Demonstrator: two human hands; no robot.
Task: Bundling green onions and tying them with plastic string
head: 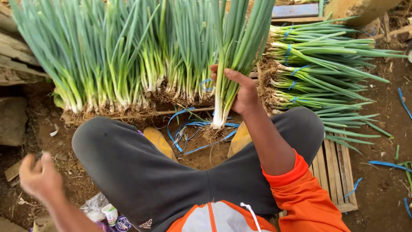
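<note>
— How is the bunch of spring onions [231, 56] held?
— It is gripped by the right hand [242, 92], fingers wrapped closed just above the white stems; its long axis stands nearly upright, roots down over the blue strips [193, 129] on the soil.
— And the left hand [38, 176]?
— It is seen blurred, well apart at the left, fingers curled loosely; nothing can be made out in it.

We see the right hand [240, 92] closed around an upright bunch of green onions [234, 51], its roots just above loose blue straps [193, 129] on the soil. The left hand [38, 176] is blurred, low beside the knee. Tied bundles [309, 73] lie stacked at the right, near a wooden pallet [337, 167].
</note>
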